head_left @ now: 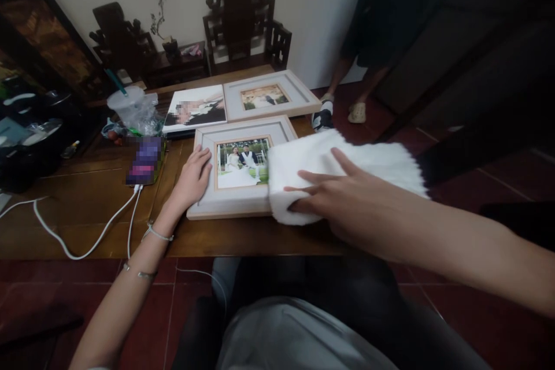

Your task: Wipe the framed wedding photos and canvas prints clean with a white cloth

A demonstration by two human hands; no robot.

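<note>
A light wood picture frame [203, 199] lies face up near the table's front edge, with a photo [243, 163] of two people on a swing inside its pale mat. My left hand [194, 178] holds the frame's left border, fingers bent over its edge. On the right, my right hand [332, 191] grips a fluffy white cloth [303, 159]. The cloth covers the frame's right side and trails off to the right. Behind are a second frame [299, 98] with an outdoor photo and a white-edged photo panel [195, 98], partly blurred out.
A phone [146, 161] with white cables [104, 237] lies left on the wooden table [108, 202]. Beyond it stand a plastic cup [130, 101] with a straw and a clear bag. Dark carved chairs [236, 17] line the wall. Another person's legs [368, 78] are at the back right.
</note>
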